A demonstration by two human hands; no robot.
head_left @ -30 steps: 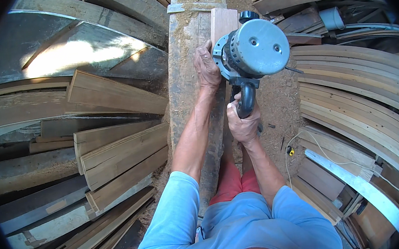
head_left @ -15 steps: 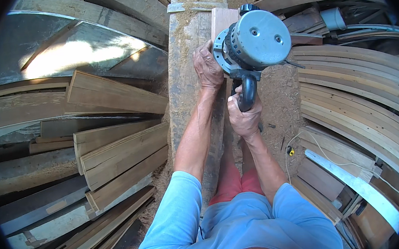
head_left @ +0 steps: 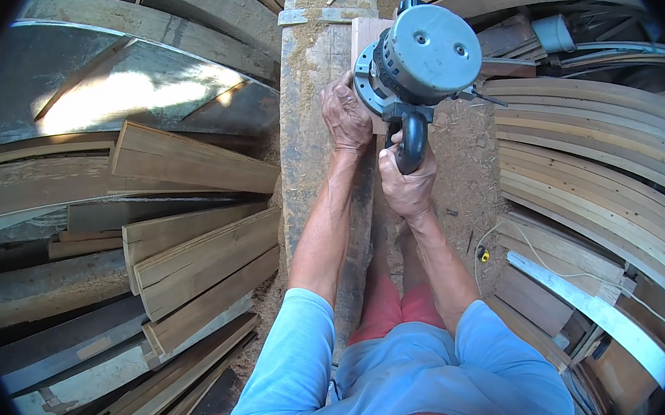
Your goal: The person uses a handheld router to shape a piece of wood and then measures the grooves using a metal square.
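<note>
A router [head_left: 431, 55] with a grey motor housing, black handle and round base rests on a narrow wooden board [head_left: 365, 37]. My right hand [head_left: 407, 179] is wrapped round the router's black loop handle on the near side. Close against the left of the router base, my left hand [head_left: 347, 119] has its fingers curled at the board's edge; some fingertips are hidden. Under both lies a worn wooden bench plank [head_left: 321, 169] dusted with sawdust. The router's bit is out of sight beneath the base.
Stacked boards [head_left: 202, 254] lie to the left, below a large dark sheet [head_left: 139, 78]. Curved wooden strips [head_left: 596, 145] are piled on the right. A pale cord [head_left: 542, 248] runs over the lumber beside a small yellow-and-black object [head_left: 483, 254]. Sawdust [head_left: 467, 164] covers the floor.
The router and my right hand have moved slightly away from me and a little left. My left hand keeps nearly the same place at the board's edge.
</note>
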